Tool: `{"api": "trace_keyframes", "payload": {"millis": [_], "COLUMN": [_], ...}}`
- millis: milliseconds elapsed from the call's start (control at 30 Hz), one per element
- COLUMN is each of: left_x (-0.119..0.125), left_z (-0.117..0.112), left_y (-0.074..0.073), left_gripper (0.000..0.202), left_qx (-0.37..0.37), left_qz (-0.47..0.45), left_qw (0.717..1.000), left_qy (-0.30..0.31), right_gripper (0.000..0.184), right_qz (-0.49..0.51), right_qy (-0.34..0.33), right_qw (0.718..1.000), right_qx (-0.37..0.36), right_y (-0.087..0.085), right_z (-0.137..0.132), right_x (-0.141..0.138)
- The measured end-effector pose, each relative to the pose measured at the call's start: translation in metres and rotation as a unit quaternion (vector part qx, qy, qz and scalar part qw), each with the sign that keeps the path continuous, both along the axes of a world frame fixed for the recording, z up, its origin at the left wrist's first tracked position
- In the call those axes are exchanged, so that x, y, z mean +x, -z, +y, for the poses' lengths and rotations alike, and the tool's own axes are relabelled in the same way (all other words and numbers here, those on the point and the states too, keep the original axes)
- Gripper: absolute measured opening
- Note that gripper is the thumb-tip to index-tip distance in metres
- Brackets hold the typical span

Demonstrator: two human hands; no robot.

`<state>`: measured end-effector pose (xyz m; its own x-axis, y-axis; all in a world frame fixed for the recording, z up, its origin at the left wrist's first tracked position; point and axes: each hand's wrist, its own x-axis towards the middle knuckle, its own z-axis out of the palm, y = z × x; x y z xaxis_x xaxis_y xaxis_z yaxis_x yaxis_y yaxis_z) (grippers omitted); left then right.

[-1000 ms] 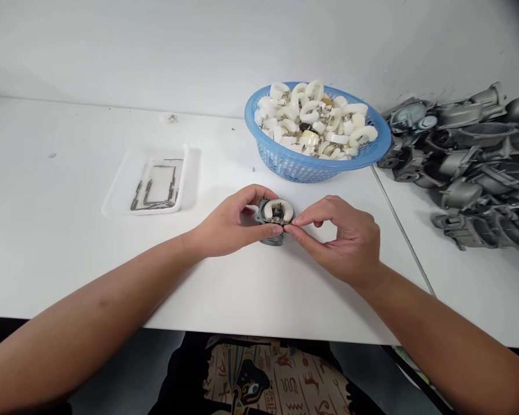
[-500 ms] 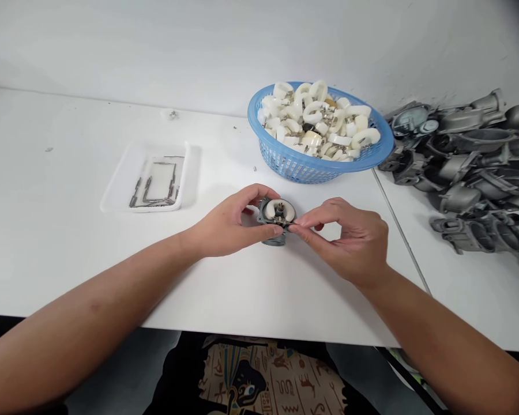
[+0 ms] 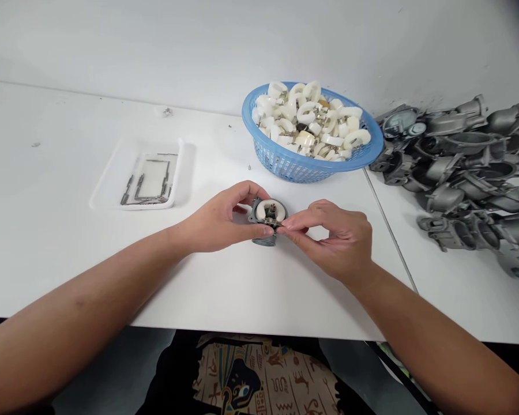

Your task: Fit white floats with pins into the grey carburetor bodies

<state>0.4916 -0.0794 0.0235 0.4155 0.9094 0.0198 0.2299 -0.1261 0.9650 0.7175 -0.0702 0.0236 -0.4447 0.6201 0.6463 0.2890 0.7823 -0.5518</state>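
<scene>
Head view: clamped grey housing (image 3: pixel 264 242) in left grip (image 3: pixel 229 222), between front and back edges of surface (image 3: pixel 233 294); pinched thin piece (image 3: pixel 279 225) in right grip (image 3: pixel 335 236); probably needed firm bracing, light, straight pressure.

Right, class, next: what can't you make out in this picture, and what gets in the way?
All in the head view:
Gray metal part: near-left side covered by the left hand's thumb.
Thin metal piece at the right hand's fingertips: too small, partly covered by them.
Blue basket: inside bottom buried under white pieces.
Metal castings: uncountable, overlapping, some cut off by the right edge.
</scene>
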Motion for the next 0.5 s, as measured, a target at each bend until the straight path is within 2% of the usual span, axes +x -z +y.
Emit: {"api": "trace_keyframes", "payload": {"millis": [133,367,500], "left_x": [-0.0001,-0.0011,-0.0024], "left_z": [-0.0002,-0.0002,0.0], "left_y": [-0.0004,0.0009,0.0], "left_gripper": [0.044,0.048,0.045], "left_qx": [0.005,0.004,0.009], "left_qz": [0.007,-0.002,0.01], "left_qw": [1.0,1.0,1.0], "left_qy": [-0.005,-0.004,0.015], "right_gripper": [0.016,0.013,0.015], "right_qz": [-0.012,-0.004,0.009], "right_qy": [0.001,0.002,0.005], "right_qw": [1.0,0.999,0.999], "right_qx": [0.014,-0.051,-0.042], "right_y": [-0.0042,-0.0043,-0.0011], "right_z": [0.0008,-0.0011,-0.0027], "right_x": [0.0016,0.0023,-0.0015]}}
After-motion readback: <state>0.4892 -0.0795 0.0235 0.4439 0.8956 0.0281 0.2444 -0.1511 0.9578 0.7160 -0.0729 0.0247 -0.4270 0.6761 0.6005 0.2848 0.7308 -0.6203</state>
